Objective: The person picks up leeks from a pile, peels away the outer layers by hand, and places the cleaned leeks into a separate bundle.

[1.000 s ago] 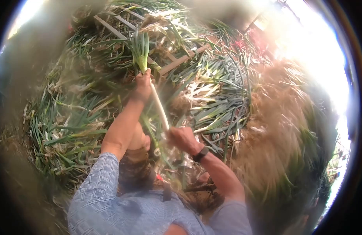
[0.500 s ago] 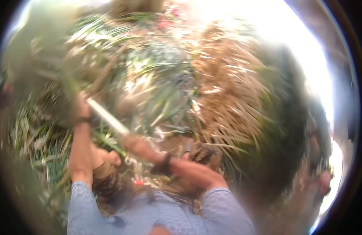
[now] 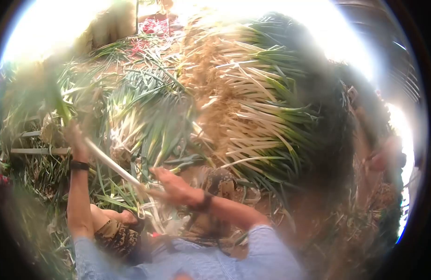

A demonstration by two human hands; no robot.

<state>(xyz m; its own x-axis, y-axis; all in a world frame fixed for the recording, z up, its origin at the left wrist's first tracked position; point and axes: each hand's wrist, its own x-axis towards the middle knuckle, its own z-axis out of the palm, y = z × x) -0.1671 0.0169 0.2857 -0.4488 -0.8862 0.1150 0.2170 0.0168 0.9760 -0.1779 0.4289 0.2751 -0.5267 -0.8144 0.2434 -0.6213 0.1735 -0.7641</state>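
Note:
A long green onion (image 3: pixel 113 162) slants across in front of me, its white stalk running down to the right and its blurred green leaves up to the left. My left hand (image 3: pixel 76 140) is closed round it where white turns to green. At the lower, root end of the stalk is my right hand (image 3: pixel 175 187), its fingers bent about that end; motion blur hides the exact grip. Loose peelings and pale stalks (image 3: pixel 155 214) lie below, between my knees.
A large stack of green onions (image 3: pixel 257 112) rises ahead to the right, roots facing left. More green onions (image 3: pixel 131 112) lie spread ahead. Metal bars (image 3: pixel 40 151) stick out at the left. Red ties or strips (image 3: pixel 155 27) lie at the back.
My left hand has moved left and slightly down with the green onion. The right hand has shifted a little right, its fingers now more lifted. The view has swung somewhat to the right.

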